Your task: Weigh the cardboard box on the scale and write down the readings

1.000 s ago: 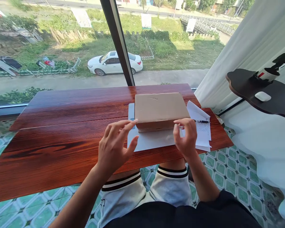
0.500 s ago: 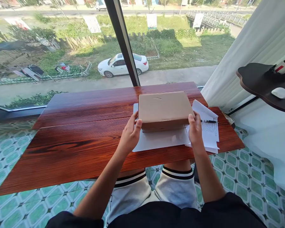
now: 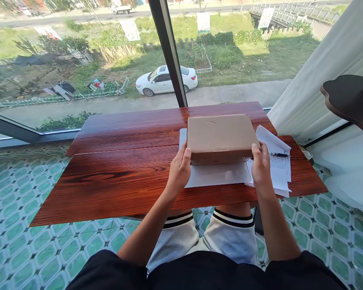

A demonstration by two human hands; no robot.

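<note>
A brown cardboard box [image 3: 220,133] is held between both hands at the right half of the wooden table. My left hand [image 3: 180,167] grips its left end, thumb on the near corner. At the opposite end my right hand [image 3: 261,163] is closed on the box, thumb at the near right corner. Beneath the box a flat silver-grey item, perhaps a closed laptop [image 3: 219,176], shows along its front and left sides. Sheets of written paper [image 3: 276,173] lie beside my right hand, with a black pen [image 3: 280,154] on them. The fingers behind the box are mostly hidden.
The reddish-brown table [image 3: 117,177] stretches left, its near edge above my knees. A dark wavy-edged shelf [image 3: 347,94] juts in at the right, before a white curtain [image 3: 314,72]. Behind the table stands a window with a dark frame post [image 3: 169,52].
The whole scene has shifted rightward in view as the head turned left. Both hands still hold the box, which stays in about the same place over the table.
</note>
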